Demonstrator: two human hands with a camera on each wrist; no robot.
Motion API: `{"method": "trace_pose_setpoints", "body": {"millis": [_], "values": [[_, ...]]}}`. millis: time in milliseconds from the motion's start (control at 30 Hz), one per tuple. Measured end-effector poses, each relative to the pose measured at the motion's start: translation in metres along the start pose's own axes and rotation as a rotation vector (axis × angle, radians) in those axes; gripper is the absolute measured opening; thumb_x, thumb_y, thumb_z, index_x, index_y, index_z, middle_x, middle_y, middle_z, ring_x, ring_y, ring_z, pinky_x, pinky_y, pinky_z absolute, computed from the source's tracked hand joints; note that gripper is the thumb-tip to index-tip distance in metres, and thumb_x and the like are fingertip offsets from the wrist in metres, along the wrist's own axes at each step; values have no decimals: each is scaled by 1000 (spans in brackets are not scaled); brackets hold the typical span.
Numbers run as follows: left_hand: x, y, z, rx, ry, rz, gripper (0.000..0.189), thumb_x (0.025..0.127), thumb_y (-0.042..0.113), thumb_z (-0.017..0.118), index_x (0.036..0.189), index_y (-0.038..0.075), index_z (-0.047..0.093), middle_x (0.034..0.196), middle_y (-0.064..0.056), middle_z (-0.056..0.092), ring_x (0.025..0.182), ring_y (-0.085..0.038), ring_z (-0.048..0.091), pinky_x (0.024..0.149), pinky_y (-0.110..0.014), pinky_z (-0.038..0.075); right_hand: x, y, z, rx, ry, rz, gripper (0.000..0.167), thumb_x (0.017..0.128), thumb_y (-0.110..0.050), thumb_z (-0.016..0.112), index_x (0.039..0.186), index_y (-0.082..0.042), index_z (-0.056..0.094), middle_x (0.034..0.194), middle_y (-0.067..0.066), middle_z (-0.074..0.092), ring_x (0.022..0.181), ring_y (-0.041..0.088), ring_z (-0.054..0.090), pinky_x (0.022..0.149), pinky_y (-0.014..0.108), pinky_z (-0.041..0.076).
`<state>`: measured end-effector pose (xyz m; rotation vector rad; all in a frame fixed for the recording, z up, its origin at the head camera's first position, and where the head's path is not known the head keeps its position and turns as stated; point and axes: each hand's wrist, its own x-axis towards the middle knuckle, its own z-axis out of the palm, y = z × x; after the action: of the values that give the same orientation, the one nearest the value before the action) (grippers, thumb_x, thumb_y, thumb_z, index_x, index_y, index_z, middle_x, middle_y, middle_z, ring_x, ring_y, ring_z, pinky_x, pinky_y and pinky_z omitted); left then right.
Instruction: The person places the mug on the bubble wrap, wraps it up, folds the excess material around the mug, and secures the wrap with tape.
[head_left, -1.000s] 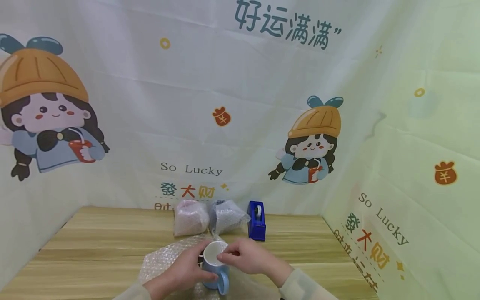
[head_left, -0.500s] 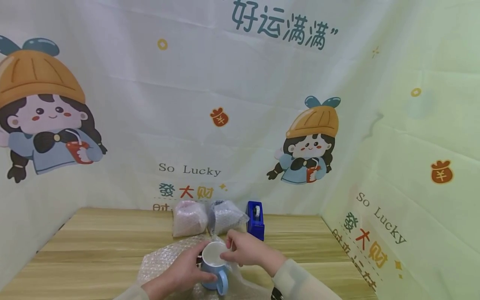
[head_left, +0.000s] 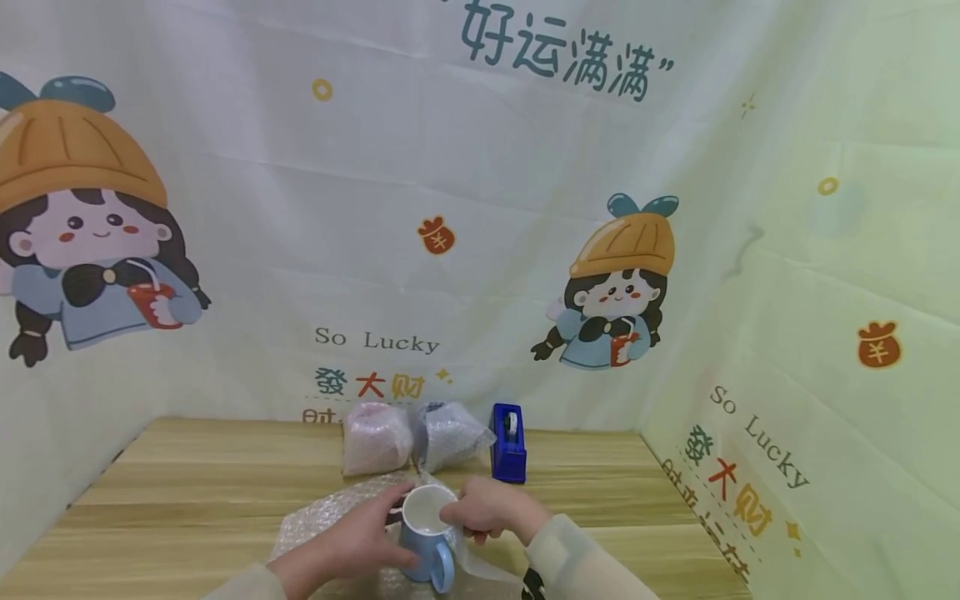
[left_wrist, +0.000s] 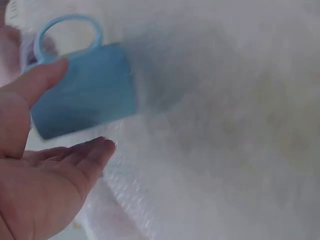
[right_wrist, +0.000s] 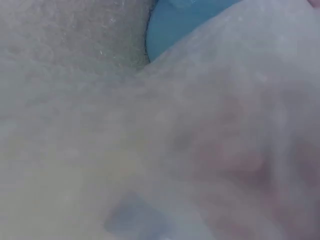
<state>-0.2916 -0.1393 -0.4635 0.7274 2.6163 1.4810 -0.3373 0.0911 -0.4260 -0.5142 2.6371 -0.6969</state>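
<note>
A light blue mug point(head_left: 423, 550), white inside, stands upright on a bubble wrap sheet point(head_left: 315, 517) in the head view, its handle toward me. My left hand point(head_left: 356, 533) is at the mug's left side. In the left wrist view, the thumb of the left hand point(left_wrist: 50, 175) lies against the mug point(left_wrist: 85, 95) by its handle, while the straight fingers stay slightly apart from its wall. My right hand point(head_left: 495, 508) pinches the sheet's edge at the mug's right rim. In the right wrist view, bubble wrap point(right_wrist: 115, 125) veils that hand, blurred, and part of the mug point(right_wrist: 175, 25).
Behind the mug sit two bubble-wrapped bundles, one pinkish point(head_left: 377, 437) and one bluish-grey point(head_left: 450, 437). A blue tape dispenser point(head_left: 508, 454) stands to their right. The wooden table point(head_left: 210, 475) ends at printed cloth walls point(head_left: 360, 167).
My right hand rose with the sheet's edge, then came down at the mug's right side, drawing the wrap against it. My left thumb has slid left, loosening off the mug's front.
</note>
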Motion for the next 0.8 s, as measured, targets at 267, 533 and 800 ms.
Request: {"method": "trace_pose_setpoints", "body": {"millis": [267,533,800], "values": [[-6,-6,-59,73,14,-81,56,95,12,81,139,-16,60,137,-38,65,123,-55,68,105,-64,59,-3,-3,4,2,45,15,43,93,-25,64,53,-14,53,45,-6,48,43,9,40,42,22,31],[-28,-48,-89,256,115,-199,56,98,13,75,137,-22,56,134,-43,64,120,-58,68,104,-67,57,-5,-3,6,0,60,24,41,92,-25,63,54,-15,54,47,-6,49,45,9,42,44,22,33],[-37,-72,-90,273,127,-306,46,97,12,75,127,-20,63,103,-17,75,99,-31,72,84,-49,63,-5,-3,7,4,67,22,40,92,-25,64,55,-14,53,48,-5,49,46,10,42,43,21,32]]}}
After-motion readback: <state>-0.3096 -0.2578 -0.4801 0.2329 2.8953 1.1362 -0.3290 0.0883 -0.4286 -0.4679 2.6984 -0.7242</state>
